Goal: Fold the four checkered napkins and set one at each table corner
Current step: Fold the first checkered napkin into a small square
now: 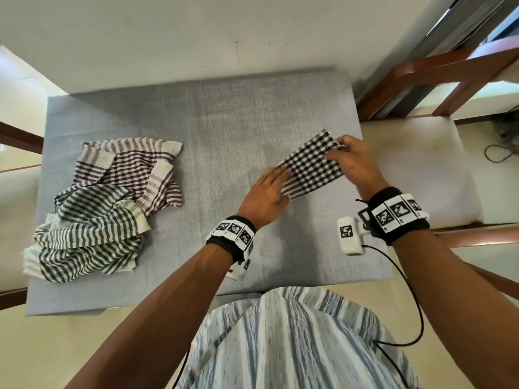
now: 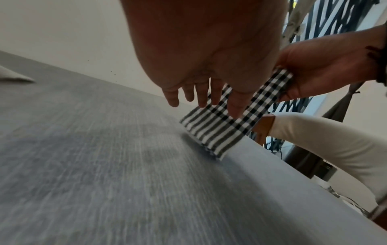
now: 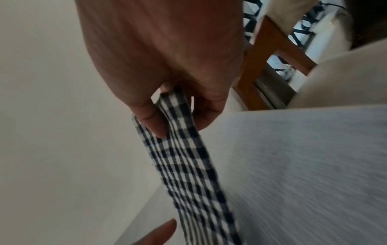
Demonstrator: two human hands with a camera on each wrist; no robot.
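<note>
Right hand (image 3: 167,74) pinches the far end of a soft, light checkered napkin (image 1: 310,164) near the table (image 1: 196,122) edge; left hand (image 1: 264,196) presses flat, apparently; grip corners

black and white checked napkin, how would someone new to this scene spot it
Start at the grey-covered table and go to its right edge. There the right hand pinches the checked napkin while the left hand presses on it. It is a neat folded strip; the cloths in the heap at the left are striped and crumpled.
</note>
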